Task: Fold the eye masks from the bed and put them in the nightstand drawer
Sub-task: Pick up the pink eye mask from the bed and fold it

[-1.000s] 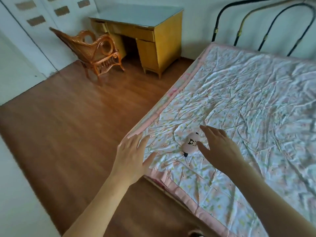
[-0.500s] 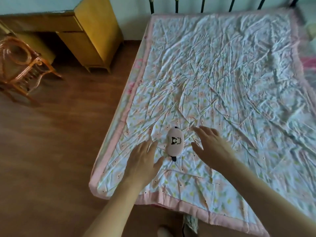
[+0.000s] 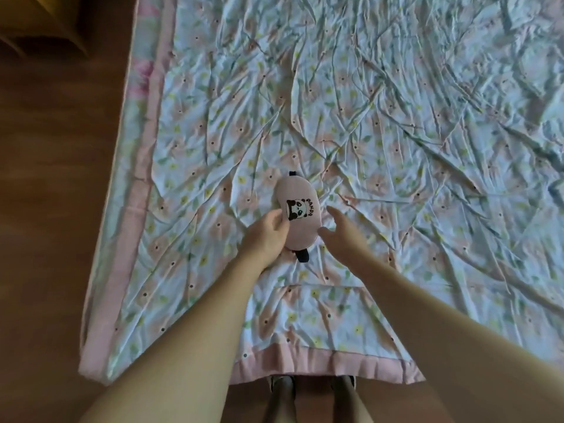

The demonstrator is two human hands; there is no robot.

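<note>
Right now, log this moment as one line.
stage: grasping | left hand: touching eye mask edge | right hand: open beside it | mask: unfolded on bed

One pink eye mask point(image 3: 298, 215) lies on the bed, printed with one panda face and the single word PANDA; of its black strap point(image 3: 302, 255), two ends show, one at the far tip and one at the near tip. Two bare hands are in view, the left hand point(image 3: 265, 237) and the right hand point(image 3: 341, 232), on two bare forearms. One floral bedspread point(image 3: 381, 123) with a pink border covers the bed. Two feet point(image 3: 282, 389) stand at its near edge. One piece of yellow wooden furniture point(image 3: 45, 22) shows partly at the far left corner.
</note>
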